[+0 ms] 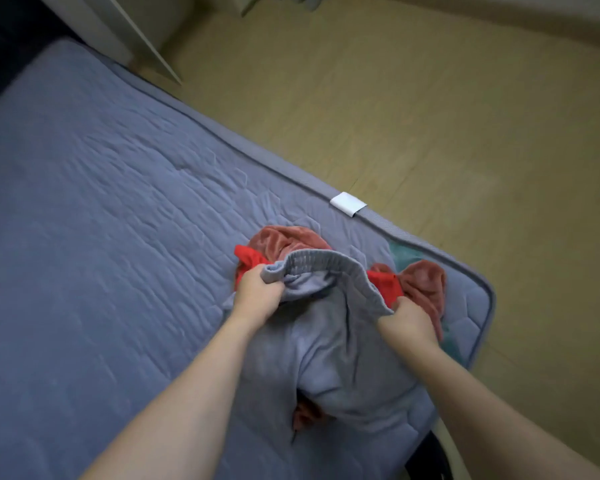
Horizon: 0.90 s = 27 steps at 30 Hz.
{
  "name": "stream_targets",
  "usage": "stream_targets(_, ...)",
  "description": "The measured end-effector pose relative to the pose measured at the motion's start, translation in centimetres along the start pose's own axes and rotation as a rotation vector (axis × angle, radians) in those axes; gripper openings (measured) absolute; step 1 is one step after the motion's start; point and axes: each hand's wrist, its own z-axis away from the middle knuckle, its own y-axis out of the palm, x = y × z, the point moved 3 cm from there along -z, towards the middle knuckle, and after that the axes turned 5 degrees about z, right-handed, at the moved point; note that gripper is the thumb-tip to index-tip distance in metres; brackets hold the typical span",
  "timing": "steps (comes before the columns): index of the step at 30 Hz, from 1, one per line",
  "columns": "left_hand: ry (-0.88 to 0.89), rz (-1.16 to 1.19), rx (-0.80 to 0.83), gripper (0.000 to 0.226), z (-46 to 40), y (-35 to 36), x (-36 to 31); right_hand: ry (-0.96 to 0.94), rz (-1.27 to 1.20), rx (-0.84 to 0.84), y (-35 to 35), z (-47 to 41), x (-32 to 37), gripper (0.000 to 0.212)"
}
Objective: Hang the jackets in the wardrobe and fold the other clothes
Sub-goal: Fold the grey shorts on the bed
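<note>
Head view: blue-grey quilted mattress (94, 209) fills the left & centre, its piped edge running diagonally from upper left to lower right, w/ yellowish floor (430, 109) beyond. Grey sweatpants (329, 344) lie on the mattress near its right corner, long axis running roughly toward & away from the person, elastic waistband at the far end, legs trailing back toward the body. Under and behind them sit a dusty-pink velvety garment (284, 239) and a bright red garment (248, 259); a bit of teal cloth (404, 256) shows at the right. Left hand (257, 292) grips the waistband's left end, fingers curled round the fabric. Right hand (407, 318) pinches the right end, lifting it. White tag (347, 204) wraps the mattress edge.
</note>
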Motion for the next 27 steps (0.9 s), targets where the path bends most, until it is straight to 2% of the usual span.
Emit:
stream_targets(3,-0.054,0.271,-0.068,0.021,5.8,-5.1,2.2,-0.052,-0.026,-0.022,1.7,5.5,2.4,0.007)
stream_targets(6,-0.126,0.476,-0.261,0.021,11.4,-12.1,5.0,-0.135,-0.028,-0.068,3.6,12.5,6.0,0.016)
stream_targets(9,-0.113,0.579,-0.458,0.029,18.7,-21.9,7.5,-0.298,-0.074,-0.099,5.4,21.8,10.8,0.018)
stream_targets(12,-0.125,0.709,-0.617,0.02,28.6,-33.4,9.7,-0.457,-0.056,-0.078,7.7,33.4,16.2,0.022)
stream_targets(15,-0.152,0.939,-0.648,0.005,39.4,-44.4,12.3,-0.667,0.114,-0.037,10.6,45.6,21.3,0.023)
stream_targets(17,-0.157,1.086,-0.617,0.016,46.6,-51.0,13.8,-0.826,0.37,-0.039,12.5,53.3,24.7,0.015)
stream_targets(19,-0.133,1.068,-0.702,0.022,53.2,-56.7,15.4,-0.986,0.636,-0.078,13.7,60.6,27.8,0.008)
stream_targets(22,-0.137,0.899,-0.943,0.007,62.0,-63.3,18.2,-1.167,0.827,-0.198,14.0,69.1,31.9,0.005)
stream_targets(25,-0.132,0.745,-1.054,0.018,68.2,-67.1,21.1,-1.239,0.956,-0.285,14.6,74.8,34.7,0.005)
stream_targets(27,-0.12,0.649,-1.126,0.018,71.2,-68.6,22.9,-1.28,1.041,-0.284,15.9,77.6,35.7,0.004)
